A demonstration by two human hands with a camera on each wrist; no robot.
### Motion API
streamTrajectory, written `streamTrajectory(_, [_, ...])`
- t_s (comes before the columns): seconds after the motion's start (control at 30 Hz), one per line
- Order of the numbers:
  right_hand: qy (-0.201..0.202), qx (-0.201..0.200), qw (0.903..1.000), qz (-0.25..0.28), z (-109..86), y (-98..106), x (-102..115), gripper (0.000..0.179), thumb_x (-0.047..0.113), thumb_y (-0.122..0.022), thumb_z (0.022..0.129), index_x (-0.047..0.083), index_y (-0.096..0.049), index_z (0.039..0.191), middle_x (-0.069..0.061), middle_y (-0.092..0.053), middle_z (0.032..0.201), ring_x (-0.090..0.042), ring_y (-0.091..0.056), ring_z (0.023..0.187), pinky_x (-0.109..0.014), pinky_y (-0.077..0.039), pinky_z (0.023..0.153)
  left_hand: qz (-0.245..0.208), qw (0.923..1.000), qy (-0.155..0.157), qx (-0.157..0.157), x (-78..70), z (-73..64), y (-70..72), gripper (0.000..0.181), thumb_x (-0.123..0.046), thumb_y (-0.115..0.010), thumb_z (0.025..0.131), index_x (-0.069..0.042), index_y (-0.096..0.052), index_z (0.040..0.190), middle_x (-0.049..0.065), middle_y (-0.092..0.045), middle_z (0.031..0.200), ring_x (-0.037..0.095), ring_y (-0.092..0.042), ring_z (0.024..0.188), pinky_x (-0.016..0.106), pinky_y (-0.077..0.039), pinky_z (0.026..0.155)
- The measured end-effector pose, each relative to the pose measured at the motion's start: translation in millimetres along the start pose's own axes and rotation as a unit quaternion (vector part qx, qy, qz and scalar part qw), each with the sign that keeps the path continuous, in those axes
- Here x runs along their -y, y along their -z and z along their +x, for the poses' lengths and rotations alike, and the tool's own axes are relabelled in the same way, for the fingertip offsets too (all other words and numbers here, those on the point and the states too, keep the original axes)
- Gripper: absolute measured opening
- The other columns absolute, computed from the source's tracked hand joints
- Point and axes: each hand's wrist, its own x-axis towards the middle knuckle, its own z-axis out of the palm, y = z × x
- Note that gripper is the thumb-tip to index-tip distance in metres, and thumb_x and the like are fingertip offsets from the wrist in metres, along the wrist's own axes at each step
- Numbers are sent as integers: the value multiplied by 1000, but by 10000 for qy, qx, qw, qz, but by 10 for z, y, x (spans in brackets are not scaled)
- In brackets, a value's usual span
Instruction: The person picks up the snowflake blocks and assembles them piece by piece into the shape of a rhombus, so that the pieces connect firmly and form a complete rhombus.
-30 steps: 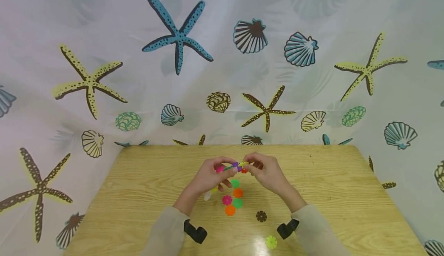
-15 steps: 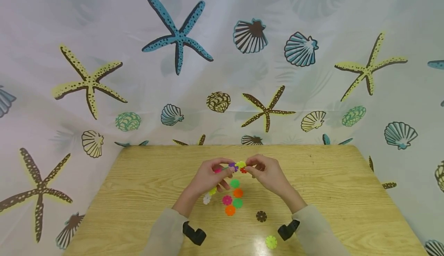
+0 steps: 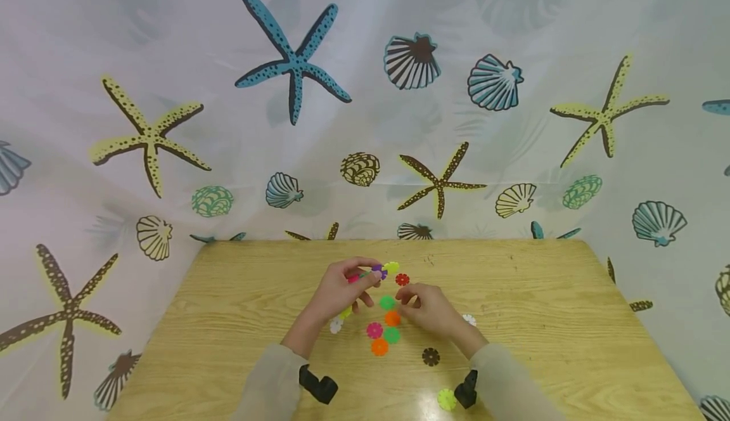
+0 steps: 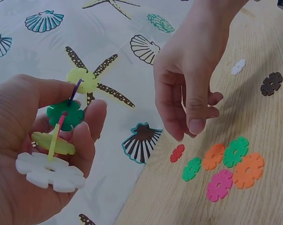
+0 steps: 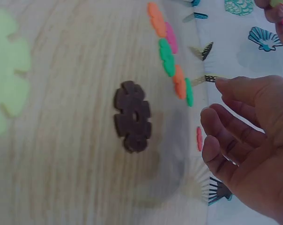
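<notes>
- Right grip (image 3: 424, 307) is moving away from the chain (image 4: 70, 118), released and holding nothing.
- Left grip (image 3: 342, 284) alone is now pinching the chain, its yellow end disc (image 4: 83, 80) staying attached.
- Loose discs (image 3: 374, 330) are lying lower than the chain, on the bench (image 3: 542, 319).

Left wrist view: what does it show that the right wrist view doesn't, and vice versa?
Only the left wrist view shows the white disc on the held chain and the loose white disc. Only the right wrist view shows part of the loose yellow disc. Both show the table, cloth, brown disc, red disc, pink disc, two orange discs, two loose green discs, right hand, and at least part of the left hand and held chain.
</notes>
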Motion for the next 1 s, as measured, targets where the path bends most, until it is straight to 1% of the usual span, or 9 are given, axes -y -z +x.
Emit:
streamTrajectory(0.17, [-41, 287, 9994, -172, -13, -71, -3, 27, 15, -73, 99, 0, -72, 121, -10, -72, 108, -17, -62, 89, -33, -56, 79, 9, 10000, -60, -36, 20, 0, 9, 33, -23, -69, 104, -7, -69, 133, 16, -77, 103, 16, -72, 59, 24, -51, 46])
streamTrajectory(0.27, [-35, 401, 9989, -246, -21, -95, 23, 31, 16, -75, 98, -2, -71, 122, -11, -70, 108, -18, -61, 90, -34, -56, 81, 23, 9999, -88, -49, 27, 0, 10, 34, -23, -69, 104, -7, -69, 134, 16, -77, 104, 16, -71, 59, 22, -50, 45])
streamTrajectory(0.37, [-20, 440, 9985, -327, -13, -112, 45, 32, 17, -76, 97, -3, -71, 122, -13, -70, 108, -19, -61, 92, -36, -55, 82, 30, 9999, -98, -81, 24, 4, 5, 34, -22, -70, 104, -9, -68, 135, 17, -77, 105, 15, -71, 59, 21, -49, 46])
streamTrajectory(0.5, [14, 444, 9972, -597, 12, -140, 48, 31, 17, -77, 96, -2, -72, 121, -12, -69, 107, -21, -61, 95, -40, -56, 85, 44, 9998, -170, -117, 27, 8, 5, 35, -21, -70, 104, -10, -67, 137, 20, -77, 106, 13, -70, 58, 21, -47, 46])
streamTrajectory(0.63, [21, 468, 9957, -801, 23, -159, 59, 29, 17, -77, 96, 0, -73, 119, -11, -68, 106, -23, -63, 96, -45, -57, 88, 59, 9997, -203, -135, 34, 5, -2, 35, -20, -70, 103, -12, -67, 137, 18, -77, 105, 13, -69, 57, 20, -45, 46])
streamTrajectory(0.8, [-19, 499, 9951, -852, 26, -160, 85, 23, 16, -77, 96, 2, -73, 115, -10, -66, 104, -24, -63, 95, -45, -57, 88, 96, 9997, -225, -89, 30, -1, -11, 34, -19, -70, 103, -12, -68, 137, 16, -77, 106, 15, -68, 59, 21, -45, 46])
streamTrajectory(1.0, [-70, 558, 9947, -860, 37, -158, 71, 19, 16, -77, 97, 3, -74, 111, -8, -64, 102, -20, -60, 92, -42, -55, 85, 125, 9994, -291, -103, 33, 3, -19, 33, -18, -70, 103, -10, -69, 135, 15, -76, 107, 17, -68, 58, 21, -44, 46])
